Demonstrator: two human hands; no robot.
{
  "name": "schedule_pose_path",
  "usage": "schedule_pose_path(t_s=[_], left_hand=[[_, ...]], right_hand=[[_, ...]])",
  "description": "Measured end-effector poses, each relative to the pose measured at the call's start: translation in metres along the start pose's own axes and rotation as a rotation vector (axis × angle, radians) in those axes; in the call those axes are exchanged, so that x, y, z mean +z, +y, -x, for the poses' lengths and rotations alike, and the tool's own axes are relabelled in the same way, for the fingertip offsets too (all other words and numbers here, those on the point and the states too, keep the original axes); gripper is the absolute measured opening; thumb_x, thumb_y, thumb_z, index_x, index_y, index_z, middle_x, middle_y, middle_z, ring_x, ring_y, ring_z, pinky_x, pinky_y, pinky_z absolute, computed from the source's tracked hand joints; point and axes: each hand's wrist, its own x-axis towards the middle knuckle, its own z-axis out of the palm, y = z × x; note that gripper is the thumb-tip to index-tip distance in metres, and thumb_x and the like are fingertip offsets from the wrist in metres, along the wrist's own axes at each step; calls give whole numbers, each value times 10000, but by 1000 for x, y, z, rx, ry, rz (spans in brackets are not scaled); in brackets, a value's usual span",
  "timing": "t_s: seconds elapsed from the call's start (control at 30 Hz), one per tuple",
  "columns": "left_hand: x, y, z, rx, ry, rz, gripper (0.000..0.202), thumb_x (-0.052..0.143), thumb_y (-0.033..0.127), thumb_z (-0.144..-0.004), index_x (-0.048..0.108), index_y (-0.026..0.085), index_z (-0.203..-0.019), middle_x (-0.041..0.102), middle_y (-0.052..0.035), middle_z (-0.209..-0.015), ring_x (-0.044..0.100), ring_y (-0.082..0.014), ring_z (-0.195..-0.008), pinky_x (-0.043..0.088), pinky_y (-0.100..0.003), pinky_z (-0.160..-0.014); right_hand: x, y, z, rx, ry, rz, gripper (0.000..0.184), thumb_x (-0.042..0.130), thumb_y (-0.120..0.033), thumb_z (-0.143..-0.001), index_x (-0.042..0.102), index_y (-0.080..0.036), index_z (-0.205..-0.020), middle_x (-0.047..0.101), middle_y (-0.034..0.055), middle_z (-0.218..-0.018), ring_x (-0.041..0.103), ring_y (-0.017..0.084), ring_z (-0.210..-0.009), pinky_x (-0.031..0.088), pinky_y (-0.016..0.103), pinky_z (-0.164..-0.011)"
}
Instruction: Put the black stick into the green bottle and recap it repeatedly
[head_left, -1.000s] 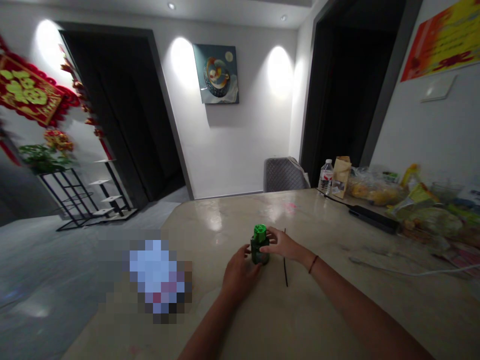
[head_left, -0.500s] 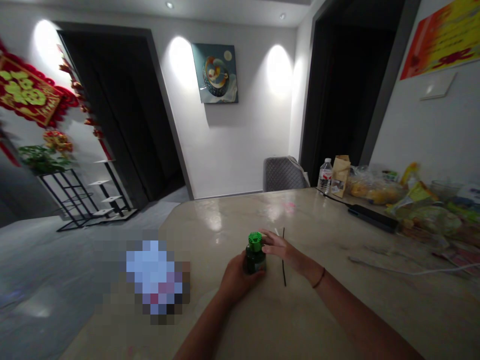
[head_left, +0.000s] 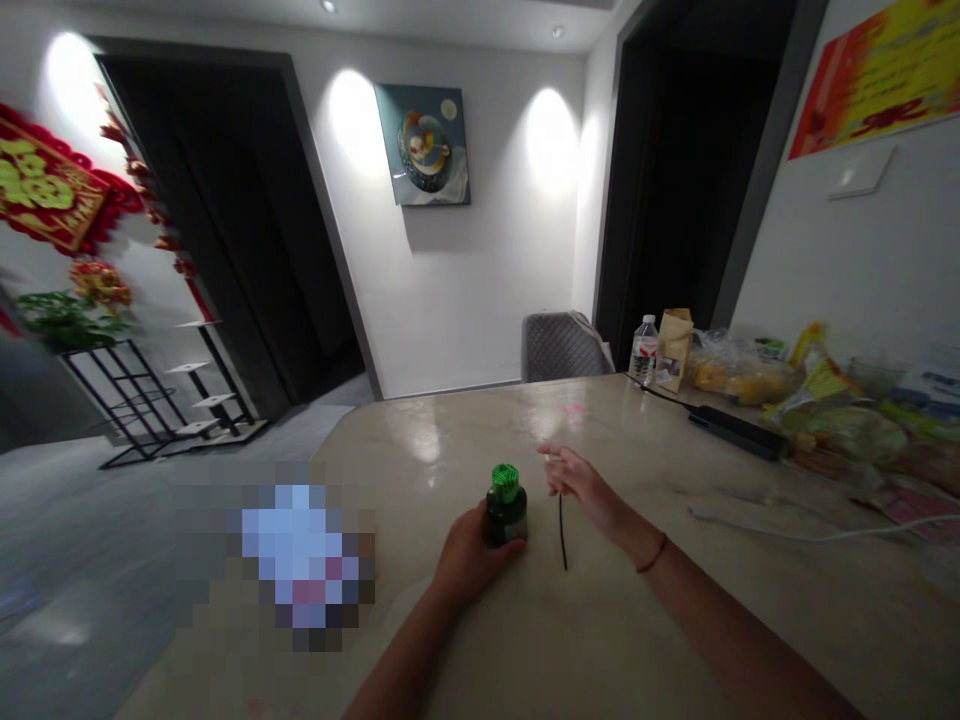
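A small dark bottle (head_left: 507, 518) with a bright green, patterned top (head_left: 505, 480) stands upright on the table. My left hand (head_left: 474, 550) is wrapped round its lower part from the left, thumb across the front. To the right of the bottle and apart from it, my right hand (head_left: 574, 478) is over the tabletop with its fingers curled together. A small pale piece shows at those fingertips, too small to make out. Under this hand lies a thin black stick (head_left: 563, 535); its far end is hidden by the fingers.
A blurred-out patch (head_left: 300, 550) covers something at the table's left. On the right are a black power strip (head_left: 739, 430), a white cable (head_left: 817, 538), a water bottle (head_left: 644, 350), a paper bag (head_left: 674, 350) and plastic bags of food. A grey chair (head_left: 564, 347) stands behind the table.
My right hand has left the bottle's green top and moved right to the stick, its fingers curling in. My left hand still holds the bottle. The view has shifted slightly.
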Motion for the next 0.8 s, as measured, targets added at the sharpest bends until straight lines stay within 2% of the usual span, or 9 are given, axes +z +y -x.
schedule_pose_path(t_s=[0.03,0.1,0.17,0.23,0.33,0.4,0.6,0.7,0.8], left_hand=[[0,0,0,3,4,-5,496,667,371,-622,546,205,-1073,637,-50,-999,572,-213,-906,414,-285,-776],[1,-1,0,10,8,-9,498,665,379,-625,542,205,-1074,637,-50,-991,572,-211,-899,414,-285,-772],[1,-1,0,12,3,-10,498,661,381,-630,539,203,-1079,636,-51,-991,572,-210,-897,414,-283,-771],[0,0,0,13,0,-14,500,660,373,-631,536,205,-1086,635,-50,-996,571,-211,-901,415,-282,-771],[0,1,0,14,-1,-15,487,660,357,-630,541,212,-1079,637,-44,-991,574,-208,-898,418,-281,-766],[0,2,0,9,1,-7,475,663,350,-628,548,212,-1067,640,-44,-988,578,-206,-893,419,-280,-765],[1,2,1,-7,11,9,499,666,346,-622,547,200,-1084,645,-55,-1006,578,-217,-916,416,-291,-781],[1,2,1,-3,8,-2,498,655,352,-630,546,201,-1092,646,-58,-1010,580,-221,-920,416,-303,-794],[3,0,1,19,44,-67,533,658,386,-616,539,217,-1107,625,-61,-1079,558,-231,-996,405,-321,-852]], right_hand=[[2,1,1,-8,4,-6,566,539,-484,-747,438,-164,-1203,623,30,-779,577,176,-810,410,377,-829],[6,3,3,5,-42,-35,614,541,-488,-752,368,-206,-1269,608,72,-1057,517,190,-1048,325,387,-950],[8,3,4,34,-97,-62,636,526,-499,-763,323,-229,-1302,563,77,-1178,446,184,-1162,256,394,-1009],[8,2,4,50,-99,-67,653,515,-517,-761,323,-204,-1301,612,89,-1094,501,191,-1107,281,410,-993],[4,4,0,65,2,-36,642,520,-535,-733,397,-146,-1229,667,69,-819,614,202,-855,387,434,-884],[2,8,-3,81,50,-10,600,546,-517,-708,443,-142,-1166,660,55,-753,623,201,-780,419,434,-836],[11,20,-5,72,9,-72,572,679,-349,-605,461,-211,-1117,629,78,-1025,567,199,-998,387,384,-921],[14,27,-7,58,-35,-101,497,657,-346,-625,488,-210,-1072,619,79,-1044,564,200,-1004,380,390,-936],[13,37,-10,41,-5,-39,414,670,-338,-597,528,-191,-957,607,97,-1036,552,218,-1016,388,399,-928]])
